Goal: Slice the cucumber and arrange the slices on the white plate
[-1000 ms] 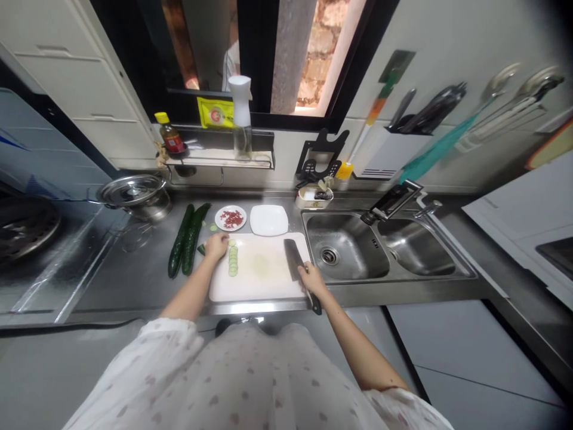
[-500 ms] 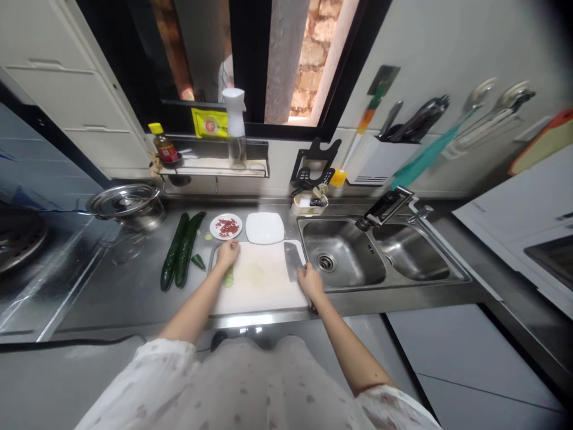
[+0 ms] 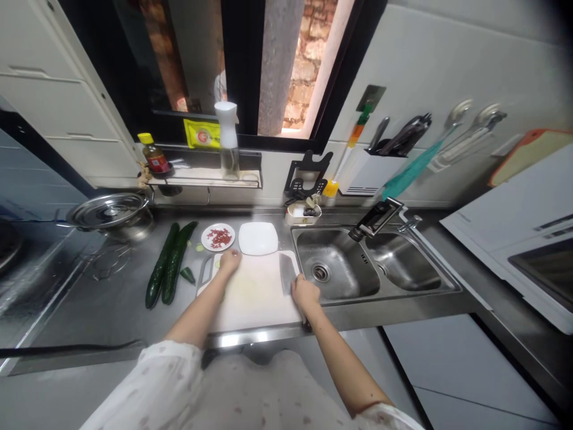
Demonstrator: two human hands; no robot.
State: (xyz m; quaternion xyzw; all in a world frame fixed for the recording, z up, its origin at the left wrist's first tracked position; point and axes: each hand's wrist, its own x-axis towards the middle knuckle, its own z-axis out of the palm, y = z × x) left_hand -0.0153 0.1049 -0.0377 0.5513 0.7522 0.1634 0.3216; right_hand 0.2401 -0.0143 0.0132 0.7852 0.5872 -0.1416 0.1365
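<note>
My left hand (image 3: 230, 263) is over the far left part of the white cutting board (image 3: 250, 307), its fingers curled together; what they hold, if anything, is hidden. Just left of it a pale green cucumber slice (image 3: 218, 262) shows. My right hand (image 3: 305, 292) grips the handle of a kitchen knife (image 3: 287, 272), whose broad blade lies along the board's right side. Beyond the board stand a small round plate (image 3: 205, 238) of chopped red pieces and a bare white square plate (image 3: 258, 238). Two whole cucumbers (image 3: 162, 257) lie to the left, beside a cut cucumber end (image 3: 188, 275).
A double steel sink (image 3: 380, 286) with a black faucet (image 3: 373, 221) adjoins the board on the right. A lidded pot (image 3: 129, 230) stands at the back left. The wall shelf (image 3: 201, 177) carries bottles, and a knife holder (image 3: 369, 173) hangs above the sink.
My left hand has shifted rightward over the board, and a slice now shows to its left. My right hand stays on the knife. The whole view has tilted slightly.
</note>
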